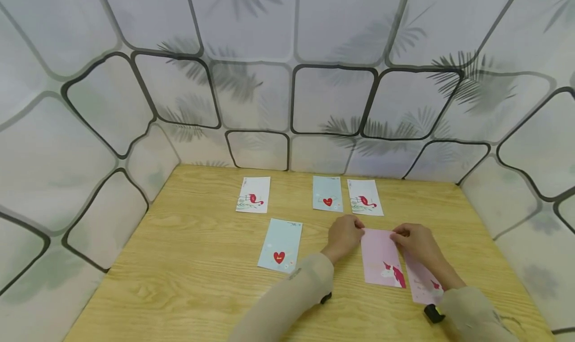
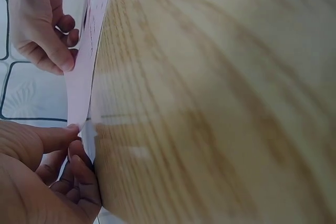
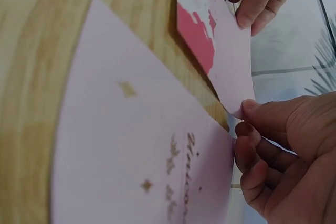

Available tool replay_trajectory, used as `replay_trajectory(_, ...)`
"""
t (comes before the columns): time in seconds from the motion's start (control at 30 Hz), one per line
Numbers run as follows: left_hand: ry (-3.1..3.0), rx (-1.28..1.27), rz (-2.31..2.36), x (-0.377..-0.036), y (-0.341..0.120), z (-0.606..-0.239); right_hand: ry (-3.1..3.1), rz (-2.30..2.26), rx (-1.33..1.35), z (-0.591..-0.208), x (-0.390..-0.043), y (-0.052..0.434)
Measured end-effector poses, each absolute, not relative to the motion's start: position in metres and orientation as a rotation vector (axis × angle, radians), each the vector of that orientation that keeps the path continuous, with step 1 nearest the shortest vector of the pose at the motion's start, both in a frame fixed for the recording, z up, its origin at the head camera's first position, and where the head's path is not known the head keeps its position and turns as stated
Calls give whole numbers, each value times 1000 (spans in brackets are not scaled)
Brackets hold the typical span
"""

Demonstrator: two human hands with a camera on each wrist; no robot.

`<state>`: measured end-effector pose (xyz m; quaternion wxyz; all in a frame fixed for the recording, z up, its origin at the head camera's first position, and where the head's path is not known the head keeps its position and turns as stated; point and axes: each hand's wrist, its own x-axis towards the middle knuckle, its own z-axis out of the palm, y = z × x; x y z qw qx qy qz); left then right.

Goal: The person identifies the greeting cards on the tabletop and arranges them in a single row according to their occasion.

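A pink card with a unicorn (image 1: 379, 257) stands between both hands at the right of the table. At its upper left corner my left hand (image 1: 343, 234) pinches it between thumb and fingers. The right hand (image 1: 418, 244) pinches the upper right corner, thumb on the printed face. A second pink unicorn card (image 1: 420, 279) extends below the right hand, partly hidden by that hand and wrist. In the right wrist view, the upper edge of this second card (image 3: 131, 129) comes right up to the right hand's curled fingers, and gold lettering shows on it.
On the wooden table (image 1: 188, 282), flamingo cards lie at the back left (image 1: 253, 194) and back right (image 1: 365, 197). One light blue heart card (image 1: 328, 193) is beside the latter; another (image 1: 280, 244) lies nearer, left of the left hand. Patterned fabric walls (image 1: 256, 150) enclose the table's back and sides.
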<state>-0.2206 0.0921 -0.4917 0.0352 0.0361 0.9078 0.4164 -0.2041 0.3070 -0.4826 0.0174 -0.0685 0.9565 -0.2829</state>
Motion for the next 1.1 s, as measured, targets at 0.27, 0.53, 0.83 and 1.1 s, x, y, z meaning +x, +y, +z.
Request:
replay_trajectory(0.27, 2822, 93, 1176, -222, 97, -493, 3019, -813, -225, -485, -206, 305)
replay_trajectory(0.53, 2859, 146, 1087, -219, 97, -491, 3025, -751, -217, -488, -206, 306)
replay_trajectory(0.83, 2866, 156, 1062, -219, 97, -491, 3027, -721, -190, -487, -204, 306)
replay_trajectory(1.1, 2840, 115, 1076, -220, 98, -492, 3070, -640, -206, -490, -202, 307)
